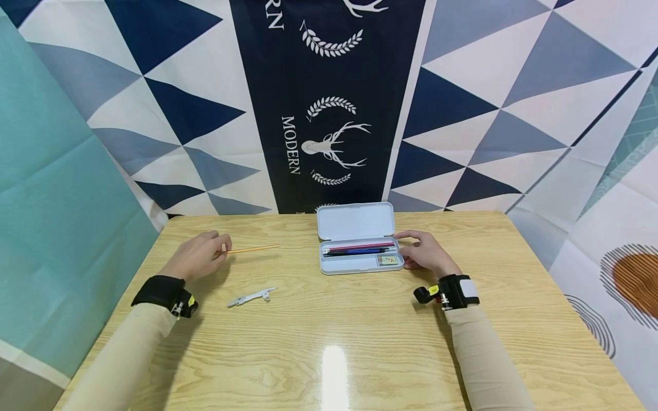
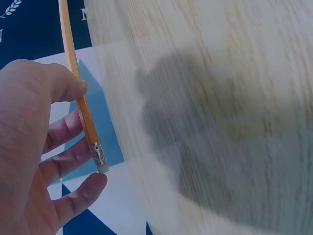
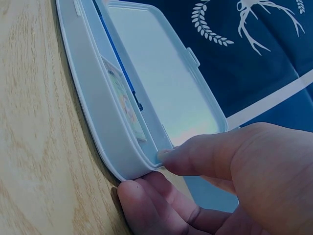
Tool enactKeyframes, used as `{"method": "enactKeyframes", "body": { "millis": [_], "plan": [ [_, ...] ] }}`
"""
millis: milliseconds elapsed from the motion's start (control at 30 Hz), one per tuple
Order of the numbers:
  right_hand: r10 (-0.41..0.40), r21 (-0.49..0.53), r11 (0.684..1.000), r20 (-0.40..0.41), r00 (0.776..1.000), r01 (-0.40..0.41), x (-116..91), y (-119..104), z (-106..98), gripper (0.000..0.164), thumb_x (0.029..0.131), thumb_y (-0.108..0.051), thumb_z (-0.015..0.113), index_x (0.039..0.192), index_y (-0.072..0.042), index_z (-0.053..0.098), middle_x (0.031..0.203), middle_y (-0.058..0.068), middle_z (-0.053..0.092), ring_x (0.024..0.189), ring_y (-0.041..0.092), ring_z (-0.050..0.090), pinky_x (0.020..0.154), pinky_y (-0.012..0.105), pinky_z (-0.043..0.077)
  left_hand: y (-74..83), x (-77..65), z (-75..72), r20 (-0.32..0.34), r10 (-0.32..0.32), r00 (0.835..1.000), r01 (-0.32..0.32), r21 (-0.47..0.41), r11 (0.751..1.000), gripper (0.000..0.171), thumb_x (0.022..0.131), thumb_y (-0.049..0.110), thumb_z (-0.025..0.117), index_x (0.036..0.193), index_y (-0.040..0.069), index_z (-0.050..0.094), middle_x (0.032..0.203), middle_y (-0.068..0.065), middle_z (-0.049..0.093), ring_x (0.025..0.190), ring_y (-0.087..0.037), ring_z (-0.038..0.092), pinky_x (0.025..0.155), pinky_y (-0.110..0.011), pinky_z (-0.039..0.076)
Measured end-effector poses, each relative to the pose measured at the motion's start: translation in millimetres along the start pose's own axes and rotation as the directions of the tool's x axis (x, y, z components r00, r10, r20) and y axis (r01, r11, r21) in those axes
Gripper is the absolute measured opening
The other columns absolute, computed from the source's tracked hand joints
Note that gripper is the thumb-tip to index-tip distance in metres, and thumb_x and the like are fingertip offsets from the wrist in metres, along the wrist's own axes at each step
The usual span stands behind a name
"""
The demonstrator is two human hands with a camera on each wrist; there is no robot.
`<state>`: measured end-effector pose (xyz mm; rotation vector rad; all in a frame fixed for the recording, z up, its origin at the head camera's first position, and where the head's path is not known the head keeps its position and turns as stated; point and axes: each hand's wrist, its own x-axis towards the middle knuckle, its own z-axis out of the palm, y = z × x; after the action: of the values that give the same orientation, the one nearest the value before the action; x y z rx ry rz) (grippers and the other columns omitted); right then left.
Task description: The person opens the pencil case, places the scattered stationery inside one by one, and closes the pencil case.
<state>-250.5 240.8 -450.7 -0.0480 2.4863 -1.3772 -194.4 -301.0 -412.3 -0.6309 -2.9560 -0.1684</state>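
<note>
My left hand (image 1: 200,255) pinches an orange pencil (image 1: 254,249) above the left side of the table. The left wrist view shows the thumb on the shaft and the pencil's eraser end (image 2: 100,159) close to a fingertip. At the right end of an open pale-blue pencil case (image 1: 349,266), my right hand (image 1: 426,254) grips the wall, thumb at the rim and other fingers outside. Dark, blue and red pencils or pens (image 1: 362,249) lie inside the case, along with a small patterned eraser-like block (image 1: 388,260). A white drawing compass (image 1: 252,297) lies near my left hand.
The case's raised lid (image 1: 356,221) leans back at the far edge of the wood-grain table (image 1: 288,342). Behind it hangs a patterned cloth (image 1: 329,85). Cloth also stands along the left and right sides.
</note>
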Motion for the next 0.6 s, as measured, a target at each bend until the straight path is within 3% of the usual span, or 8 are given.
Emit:
{"method": "enactKeyframes", "body": {
  "millis": [600],
  "plan": [
    [-0.01,0.018,1.0,0.001,1.0,0.01,1.2,1.9,1.1,0.043,0.097,-0.012,0.06,0.14,-0.012,0.057,0.106,0.027,0.069,0.06,0.013,0.065,0.054,0.021,0.058,25.4,22.4,3.0,0.007,0.007,1.0,-0.007,-0.043,0.999,0.007,0.093,0.014,0.063,0.099,0.017,0.066,0.088,-0.005,0.064,0.074,-0.019,0.059,0.06,-0.037,0.051]
  ]
}}
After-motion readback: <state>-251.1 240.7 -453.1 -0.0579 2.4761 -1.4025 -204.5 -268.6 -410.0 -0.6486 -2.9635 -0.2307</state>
